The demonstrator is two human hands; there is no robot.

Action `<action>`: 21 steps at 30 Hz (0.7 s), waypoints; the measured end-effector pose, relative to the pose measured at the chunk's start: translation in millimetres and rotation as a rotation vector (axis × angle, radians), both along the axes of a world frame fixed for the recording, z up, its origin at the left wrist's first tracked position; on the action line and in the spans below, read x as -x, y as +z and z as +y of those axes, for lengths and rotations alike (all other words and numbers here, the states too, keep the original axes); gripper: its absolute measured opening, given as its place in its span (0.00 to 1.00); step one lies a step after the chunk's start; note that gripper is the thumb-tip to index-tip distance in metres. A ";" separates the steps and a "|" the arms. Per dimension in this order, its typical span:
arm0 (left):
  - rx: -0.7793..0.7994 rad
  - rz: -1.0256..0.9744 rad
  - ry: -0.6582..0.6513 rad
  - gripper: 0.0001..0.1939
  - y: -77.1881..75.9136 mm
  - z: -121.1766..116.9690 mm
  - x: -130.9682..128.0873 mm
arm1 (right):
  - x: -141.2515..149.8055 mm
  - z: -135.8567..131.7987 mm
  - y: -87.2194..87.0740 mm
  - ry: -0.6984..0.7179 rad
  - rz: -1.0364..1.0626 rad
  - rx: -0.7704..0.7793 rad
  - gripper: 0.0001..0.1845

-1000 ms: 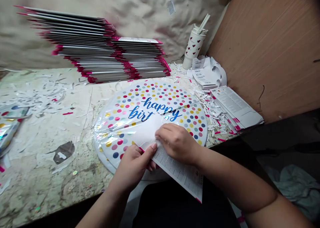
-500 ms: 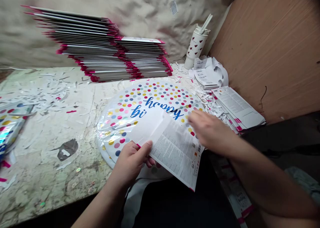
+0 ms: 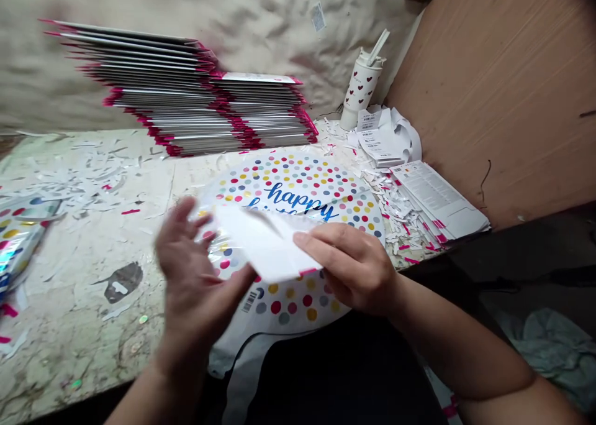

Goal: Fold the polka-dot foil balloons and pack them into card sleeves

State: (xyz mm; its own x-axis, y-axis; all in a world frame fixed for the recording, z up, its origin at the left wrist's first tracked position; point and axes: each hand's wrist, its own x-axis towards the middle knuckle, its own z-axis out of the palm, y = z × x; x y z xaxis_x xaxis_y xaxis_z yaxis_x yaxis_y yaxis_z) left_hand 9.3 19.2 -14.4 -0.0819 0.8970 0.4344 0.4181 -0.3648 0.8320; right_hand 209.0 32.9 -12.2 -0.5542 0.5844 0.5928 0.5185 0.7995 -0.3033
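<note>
Pinched in my right hand (image 3: 356,266) is a folded white card sleeve (image 3: 267,245) with a pink strip on its near edge. The sleeve is tilted and slightly blurred, and a dark gap shows along its upper side. My left hand (image 3: 198,282) is open and smeared by motion, fingers spread, its thumb close to the sleeve's left end. Whether the thumb touches it I cannot tell. Beneath both hands lies a flat round foil balloon (image 3: 298,170) with coloured dots and blue "happy" lettering, partly covered by the sleeve. A pale tail hangs over the table's front edge.
Tall stacks of pink-edged cards (image 3: 195,114) stand at the back. A heart-patterned tumbler (image 3: 359,89), a label roll (image 3: 388,136) and printed cards (image 3: 440,192) are on the right. Paper scraps (image 3: 88,164) litter the table; a folded dotted foil piece (image 3: 23,232) lies left.
My right hand has moved left and taken hold of the sleeve. My left hand has let go and spread its fingers. The sleeve has turned from its printed face to a plain white one.
</note>
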 end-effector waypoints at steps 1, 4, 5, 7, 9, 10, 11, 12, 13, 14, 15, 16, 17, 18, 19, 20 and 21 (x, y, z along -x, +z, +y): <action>-0.119 0.049 0.042 0.41 -1.0 1.2 10.4 | -3.4 3.7 -1.9 0.043 0.043 -0.005 0.21; -0.258 0.349 -0.162 0.25 -16.4 -4.4 35.4 | -15.3 7.0 -19.4 0.107 0.048 -0.011 0.16; -0.271 0.483 -0.260 0.20 -25.2 -8.9 39.9 | -17.7 4.9 -28.7 0.120 0.005 -0.011 0.16; -0.296 0.693 -0.398 0.17 -45.2 -19.3 42.7 | -20.0 -3.7 -49.5 0.144 -0.108 -0.004 0.15; -0.305 0.819 -0.476 0.17 -63.8 -28.3 40.2 | -20.4 -15.9 -68.2 0.149 -0.207 0.017 0.16; -0.309 0.864 -0.504 0.17 -71.0 -31.6 38.1 | -20.6 -22.0 -75.2 0.142 -0.242 0.033 0.16; -0.314 0.900 -0.519 0.17 -76.3 -33.9 35.7 | -20.8 -27.3 -80.2 0.136 -0.269 0.050 0.16; -0.316 0.930 -0.522 0.17 -79.6 -35.4 33.3 | -20.9 -31.4 -83.3 0.133 -0.287 0.066 0.16; -0.312 0.949 -0.514 0.17 -81.1 -36.1 30.8 | -20.7 -34.0 -84.5 0.133 -0.290 0.080 0.16; -0.300 0.953 -0.501 0.16 -81.0 -36.0 28.0 | -20.1 -35.0 -84.2 0.131 -0.282 0.098 0.15; -0.278 0.940 -0.490 0.14 -79.6 -35.3 24.9 | -18.9 -34.4 -82.9 0.120 -0.259 0.126 0.13; -0.241 0.912 -0.473 0.12 -77.3 -33.7 21.5 | -17.1 -32.5 -80.8 0.095 -0.232 0.172 0.11; -0.183 0.874 -0.450 0.10 -74.5 -31.3 17.8 | -14.6 -29.5 -78.3 0.056 -0.205 0.239 0.09; -0.112 0.830 -0.417 0.08 -71.6 -28.2 14.0 | -11.8 -25.6 -75.8 0.000 -0.177 0.317 0.08; -0.036 0.788 -0.380 0.08 -68.7 -24.2 10.4 | -8.8 -21.2 -73.2 -0.063 -0.159 0.394 0.07; 0.039 0.755 -0.342 0.08 -66.1 -19.6 7.3 | -6.0 -16.5 -70.8 -0.120 -0.154 0.455 0.07; 0.107 0.736 -0.304 0.09 -63.8 -14.6 5.0 | -3.6 -11.6 -68.6 -0.155 -0.163 0.491 0.09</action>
State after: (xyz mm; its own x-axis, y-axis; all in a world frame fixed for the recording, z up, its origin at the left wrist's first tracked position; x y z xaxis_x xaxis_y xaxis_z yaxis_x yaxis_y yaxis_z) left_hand 4.3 4.6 -78.2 0.4464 0.8739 0.1922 0.7684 -0.4845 0.4182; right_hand 212.6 21.3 -80.8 -0.5015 0.8533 0.1424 0.6909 0.4941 -0.5277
